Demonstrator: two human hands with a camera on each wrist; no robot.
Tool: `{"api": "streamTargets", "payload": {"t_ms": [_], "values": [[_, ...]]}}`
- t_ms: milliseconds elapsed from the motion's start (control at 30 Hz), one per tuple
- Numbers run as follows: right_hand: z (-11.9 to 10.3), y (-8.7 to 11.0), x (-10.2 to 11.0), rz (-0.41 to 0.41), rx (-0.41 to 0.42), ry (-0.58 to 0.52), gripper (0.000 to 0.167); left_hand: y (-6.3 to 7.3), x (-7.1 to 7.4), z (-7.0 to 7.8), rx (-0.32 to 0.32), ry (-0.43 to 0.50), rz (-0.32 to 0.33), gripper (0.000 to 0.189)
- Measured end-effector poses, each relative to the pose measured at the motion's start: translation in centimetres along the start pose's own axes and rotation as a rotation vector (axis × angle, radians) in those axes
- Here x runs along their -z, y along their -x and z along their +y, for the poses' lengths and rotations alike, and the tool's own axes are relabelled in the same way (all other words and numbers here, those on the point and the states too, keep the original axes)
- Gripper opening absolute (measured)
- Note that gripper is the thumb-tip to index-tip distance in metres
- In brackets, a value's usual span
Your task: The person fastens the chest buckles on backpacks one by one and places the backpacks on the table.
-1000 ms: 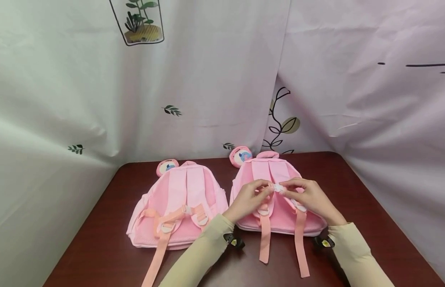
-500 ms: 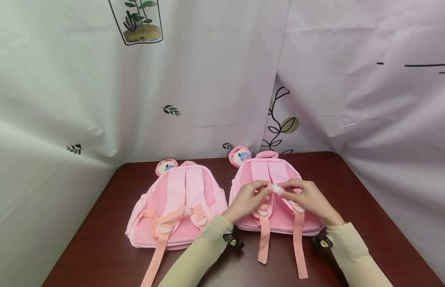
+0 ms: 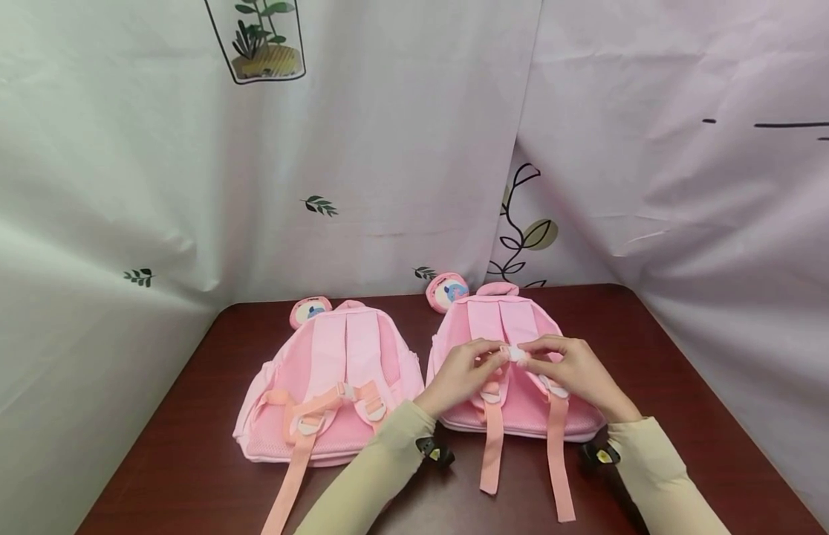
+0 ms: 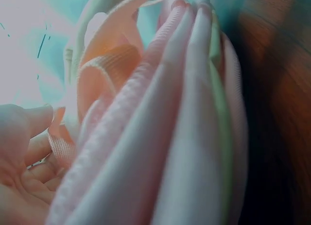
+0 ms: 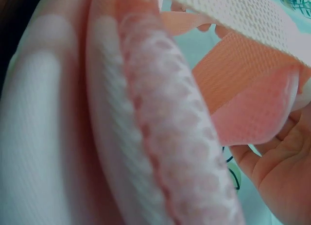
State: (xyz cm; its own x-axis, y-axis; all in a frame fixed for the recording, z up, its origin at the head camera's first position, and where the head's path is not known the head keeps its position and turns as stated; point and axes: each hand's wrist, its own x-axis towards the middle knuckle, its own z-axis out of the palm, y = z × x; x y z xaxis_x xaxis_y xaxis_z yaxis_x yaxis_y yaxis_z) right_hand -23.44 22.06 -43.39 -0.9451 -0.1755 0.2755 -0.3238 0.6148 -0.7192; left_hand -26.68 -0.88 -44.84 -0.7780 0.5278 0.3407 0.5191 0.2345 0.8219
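Note:
Over the back panel of the right pink backpack [image 3: 468,412], both hands hold a small white buckle [image 3: 515,353] on its chest strap. My left hand [image 3: 463,373] pinches the buckle's left side between thumb and fingers. From the other side, my right hand [image 3: 580,371] pinches its right end, fingertips close to the left ones. Fingers cover part of the buckle, so I cannot tell whether its halves are locked together. In the left wrist view, an orange strap [image 4: 62,145] runs at the left fingers. The backpack's padded edge [image 5: 170,113] fills much of the right wrist view.
A second pink backpack [image 3: 287,379] lies on the left, its orange chest strap joined by a white buckle [image 3: 348,391]. Loose orange strap ends [image 3: 493,453] hang toward the front of the dark red table [image 3: 180,446]. A printed curtain [image 3: 388,148] stands behind.
Both hands stay in nearly the same place over the right backpack. The white buckle shifts slightly between the fingers and shows a little more of its face.

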Motion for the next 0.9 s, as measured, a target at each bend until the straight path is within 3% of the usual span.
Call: {"api": "streamTargets", "payload": {"t_ms": [567,733,900], "values": [[0.2,-0.1,0.1,-0.018,-0.013,0.006,0.031,0.0,-0.1,-0.1,0.001,-0.039,-0.017,0.029],[0.4,0.0,0.1,-0.044,-0.030,0.014,0.026,-0.1,-0.3,-0.2,0.001,-0.123,-0.047,0.029],[1.1,0.2,0.0,-0.138,-0.043,-0.038,0.023,0.1,-0.7,-0.9,0.003,-0.211,-0.111,0.027]]}}
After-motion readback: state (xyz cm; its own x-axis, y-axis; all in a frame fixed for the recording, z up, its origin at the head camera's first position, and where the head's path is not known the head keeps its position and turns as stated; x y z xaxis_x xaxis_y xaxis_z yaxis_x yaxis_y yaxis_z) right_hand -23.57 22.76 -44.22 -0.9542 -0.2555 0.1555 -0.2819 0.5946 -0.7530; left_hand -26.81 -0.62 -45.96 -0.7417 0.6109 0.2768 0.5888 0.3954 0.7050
